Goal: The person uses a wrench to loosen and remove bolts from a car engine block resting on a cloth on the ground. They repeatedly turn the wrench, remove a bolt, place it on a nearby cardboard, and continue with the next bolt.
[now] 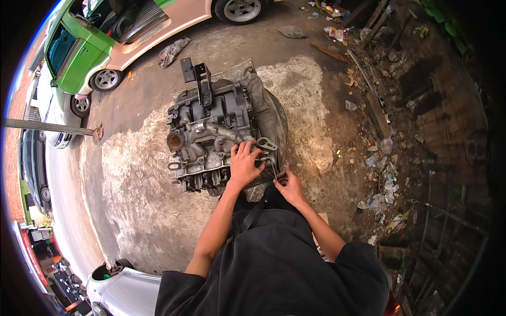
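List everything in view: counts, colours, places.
engine: one, grey and black, centre
thin rod: one, silvery, beside engine
sheet: one, grey-green, under engine
van: one, green and peach, upper left
cars: at least three, white, dark, silver, left
motorcycles: uncountable, mostly dark, lower left
pole: one, grey, left
rag: one, greyish, ground beside van
litter: many pieces, mixed, right
shirt: one, black, bottom
left hand: one, bare, on engine
right hand: one, bare, holding rod

engine (pixel 230 108): dark grey | manifold (pixel 210 131): dull silver | cloth (pixel 257 87): grey-green | van (pixel 79 66): green over peach | shirt (pixel 274 263): black
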Tool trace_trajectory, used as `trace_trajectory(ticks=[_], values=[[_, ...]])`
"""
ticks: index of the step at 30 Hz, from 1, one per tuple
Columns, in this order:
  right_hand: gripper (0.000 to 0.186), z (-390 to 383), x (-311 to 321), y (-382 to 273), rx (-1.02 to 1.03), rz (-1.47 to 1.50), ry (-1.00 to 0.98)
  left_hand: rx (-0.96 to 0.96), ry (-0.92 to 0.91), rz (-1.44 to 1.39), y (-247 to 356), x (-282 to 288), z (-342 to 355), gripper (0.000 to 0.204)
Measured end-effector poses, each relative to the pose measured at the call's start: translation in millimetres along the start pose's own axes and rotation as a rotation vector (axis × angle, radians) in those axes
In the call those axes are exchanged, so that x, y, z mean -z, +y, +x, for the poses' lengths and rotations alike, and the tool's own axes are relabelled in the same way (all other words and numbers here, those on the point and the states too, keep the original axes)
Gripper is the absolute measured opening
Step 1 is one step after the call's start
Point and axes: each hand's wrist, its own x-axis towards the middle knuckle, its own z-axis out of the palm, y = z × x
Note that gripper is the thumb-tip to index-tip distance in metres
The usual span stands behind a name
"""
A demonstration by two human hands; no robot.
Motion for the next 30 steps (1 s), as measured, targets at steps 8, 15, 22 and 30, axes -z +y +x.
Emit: trace_trajectory(ticks=[8, 15, 22, 30], values=[[0.020, 3, -3, -3, 0.067, -0.083, -0.002, 0.004, 0.030, 0.002, 0, -3, 0, 0.031], [0.023, 2, -6, -5, 0.178, -0.215, -0.052, 0.004, 0.032, -0.013, 0, -2, 0, 0.031], [0.021, 1, -9, -6, 0.208, -0.310, -0.040, 0.001, 0.020, -0.010, -1, -2, 0, 0.032], [0.023, -10, -6, -49, 0.343, -0.321, 0.060, 0.008, 0.016, -0.018, -1, -3, -1, 0.030]])
